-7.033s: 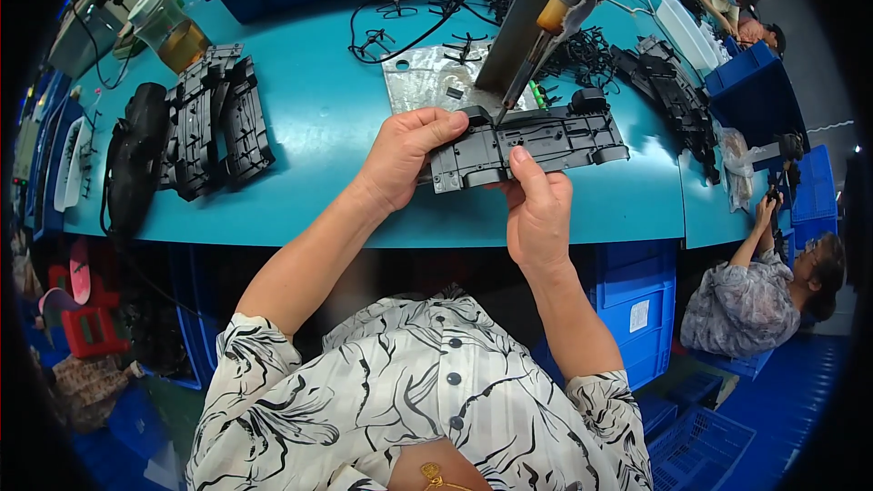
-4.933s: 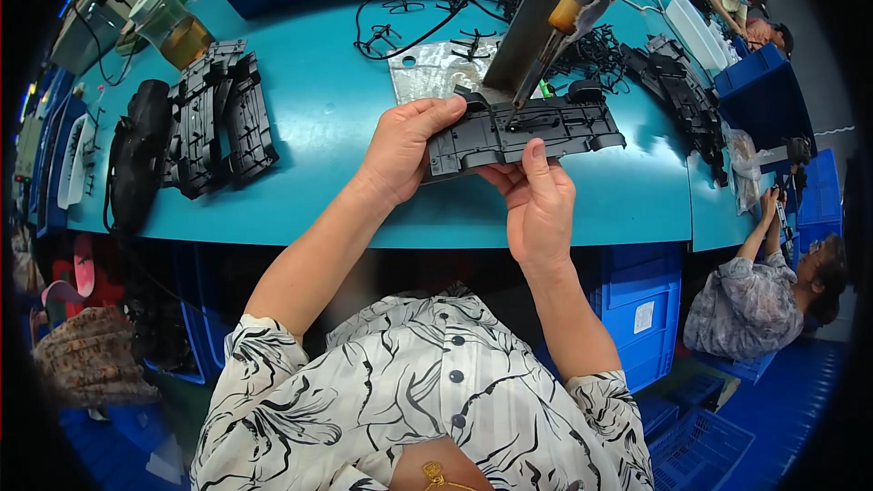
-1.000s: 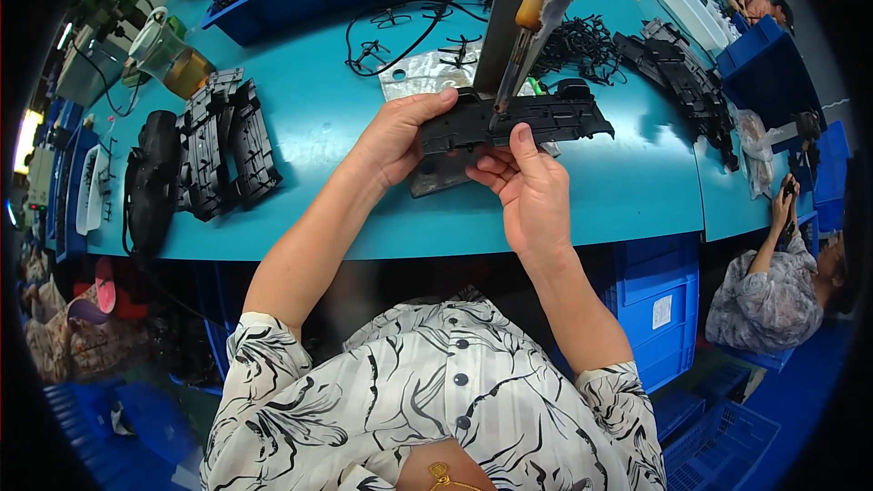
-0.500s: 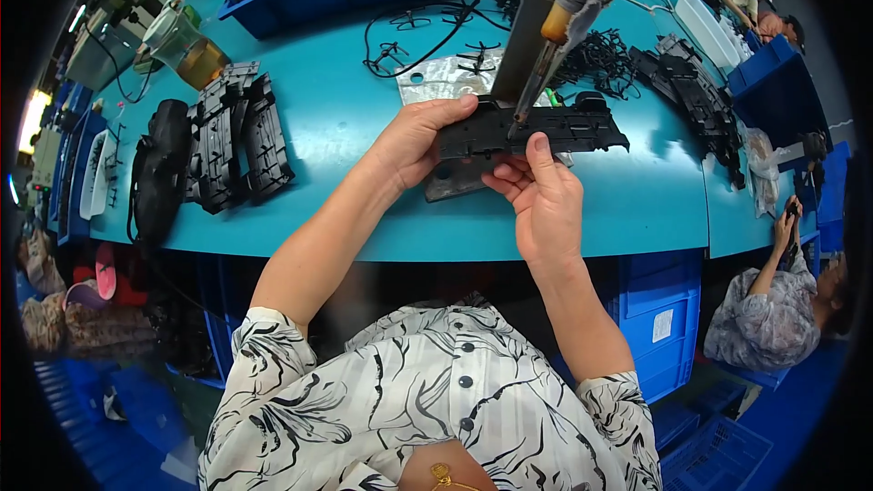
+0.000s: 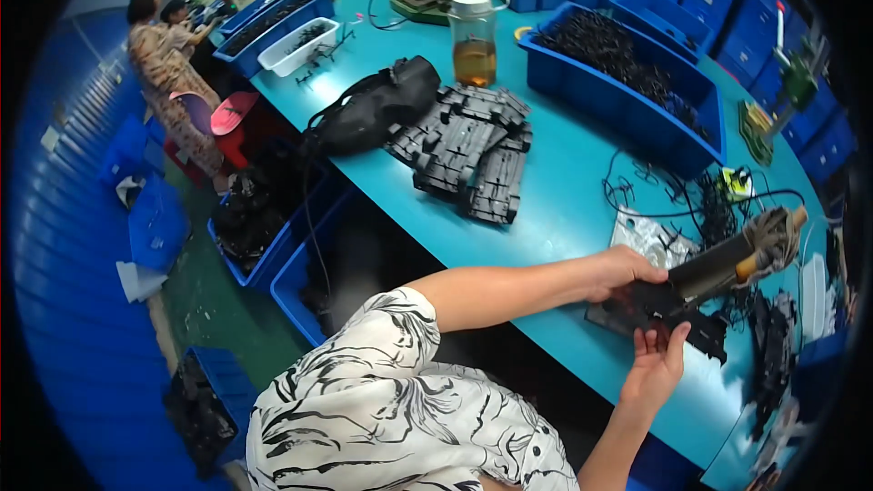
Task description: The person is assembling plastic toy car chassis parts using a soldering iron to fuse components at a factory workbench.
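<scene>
On the right side of the workbench, my left hand (image 5: 626, 273) grips the left end of a black moulded plastic part (image 5: 705, 338). My right hand (image 5: 657, 365) steadies its near edge, palm up, fingertips and thumb at the part. Above it leans a soldering iron (image 5: 747, 267), its handle wrapped in grey cloth and fixed to a metal upright (image 5: 705, 275). The iron's tip reaches down toward the part; whether it touches is hidden. A silvery sheet (image 5: 637, 233) lies just beyond my left hand.
Similar black parts are stacked (image 5: 464, 150) at mid-bench, beside a black bag (image 5: 382, 109) and a jug of amber liquid (image 5: 474, 41). A blue bin (image 5: 627, 118) holds black pieces. More parts (image 5: 773, 355) lie at right. Other people (image 5: 168, 64) are far left.
The view has swung left, so my hands, the part and the iron now appear farther right in the picture. Both hands stay at the part.
</scene>
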Tool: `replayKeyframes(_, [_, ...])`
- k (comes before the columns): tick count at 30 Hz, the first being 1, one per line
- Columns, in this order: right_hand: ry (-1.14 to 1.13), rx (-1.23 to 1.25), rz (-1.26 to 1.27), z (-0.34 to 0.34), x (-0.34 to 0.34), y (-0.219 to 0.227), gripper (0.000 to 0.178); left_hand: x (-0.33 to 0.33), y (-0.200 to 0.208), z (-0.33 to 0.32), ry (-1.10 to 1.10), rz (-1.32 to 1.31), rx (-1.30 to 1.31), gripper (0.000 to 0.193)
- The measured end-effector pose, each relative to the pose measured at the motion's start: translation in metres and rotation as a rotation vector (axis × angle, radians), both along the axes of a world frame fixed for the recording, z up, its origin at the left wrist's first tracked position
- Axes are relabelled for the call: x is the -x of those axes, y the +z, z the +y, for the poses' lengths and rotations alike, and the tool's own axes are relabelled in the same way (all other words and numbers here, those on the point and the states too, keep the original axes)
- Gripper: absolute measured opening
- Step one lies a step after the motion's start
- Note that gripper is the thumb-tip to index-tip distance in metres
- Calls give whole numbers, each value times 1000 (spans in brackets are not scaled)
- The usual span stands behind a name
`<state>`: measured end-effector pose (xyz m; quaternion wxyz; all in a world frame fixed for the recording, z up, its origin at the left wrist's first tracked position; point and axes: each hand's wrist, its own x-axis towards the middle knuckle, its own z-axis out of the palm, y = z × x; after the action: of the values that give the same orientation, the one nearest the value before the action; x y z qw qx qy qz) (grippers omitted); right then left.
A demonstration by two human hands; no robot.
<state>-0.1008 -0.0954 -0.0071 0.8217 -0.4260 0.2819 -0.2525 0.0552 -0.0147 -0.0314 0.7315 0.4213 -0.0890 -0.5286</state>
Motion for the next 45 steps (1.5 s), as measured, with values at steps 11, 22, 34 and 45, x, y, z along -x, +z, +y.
replayKeyframes(11, [-29,2,1,1,-4,5,30,-2,3,0,-16,-18,7,23])
replayKeyframes(22, [-22,-3,-7,0,-4,1,30,-1,-1,1,42,-31,36,21])
replayKeyframes(34, [163,-33,61,-2,37,-30,13,31,-3,22,8,-151,0,15])
replayKeyframes(45, [-10,534,12,41,85,2,25,87,-8,52,5,-370,172,29])
